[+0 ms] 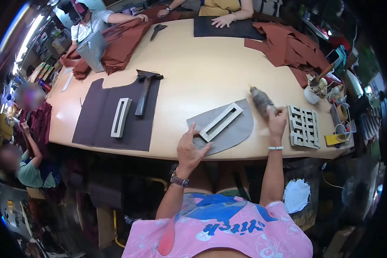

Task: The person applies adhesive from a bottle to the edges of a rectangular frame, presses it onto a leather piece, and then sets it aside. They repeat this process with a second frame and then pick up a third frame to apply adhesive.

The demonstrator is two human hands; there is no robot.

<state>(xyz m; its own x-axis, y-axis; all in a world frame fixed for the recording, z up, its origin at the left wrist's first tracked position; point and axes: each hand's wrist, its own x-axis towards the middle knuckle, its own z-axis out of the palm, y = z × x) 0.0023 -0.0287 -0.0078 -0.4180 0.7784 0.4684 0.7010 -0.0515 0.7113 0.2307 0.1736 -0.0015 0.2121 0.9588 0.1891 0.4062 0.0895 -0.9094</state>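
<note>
My left hand is spread at the near left edge of a grey rounded leather-like piece, thumb and fingers apart around the lower end of a pale slotted frame. That frame lies slantwise across the grey piece. In my right hand is a thick, grey wrapped tool with a narrow pale yellow tip pointing away from me; what it is cannot be made out. It is held by its near end, beside the grey piece's right edge.
To the left, a dark sheet bears a second slotted frame and a hammer. A slatted pale block lies right of my right hand, near a white cup. Reddish-brown pieces and co-workers are across the table.
</note>
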